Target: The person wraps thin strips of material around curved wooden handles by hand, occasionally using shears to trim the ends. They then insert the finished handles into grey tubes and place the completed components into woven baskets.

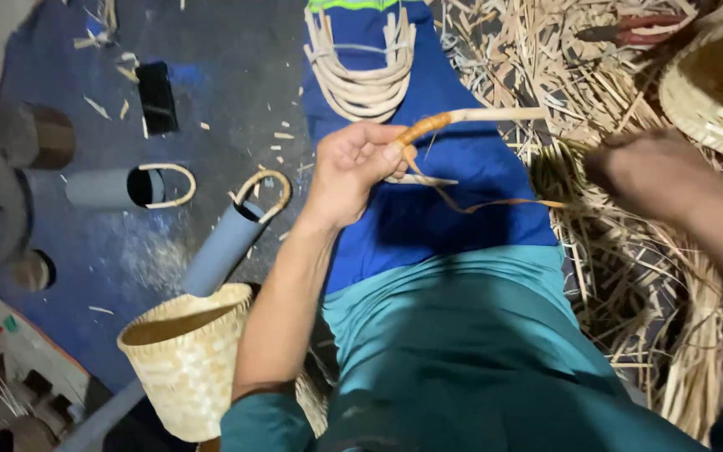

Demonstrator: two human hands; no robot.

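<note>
My left hand (pixel 353 167) grips a pale cane stick (pixel 495 114) above my blue-clad lap; its near end is wound with an orange-brown strip. A thin loose strip (pixel 495 203) trails from the wound part toward my right hand (pixel 658 172), which is blurred and closed, apparently pinching that strip's end. A bundle of bent U-shaped cane pieces (pixel 361 79) lies on my legs just beyond the left hand.
A small woven basket (pixel 186 351) stands by my left elbow. Two grey tubes (pixel 106 188) (pixel 223 247) with cane hoops at their mouths lie on the blue floor. A heap of cane strips (pixel 629 276) and a round woven basket (pixel 713 84) sit to the right.
</note>
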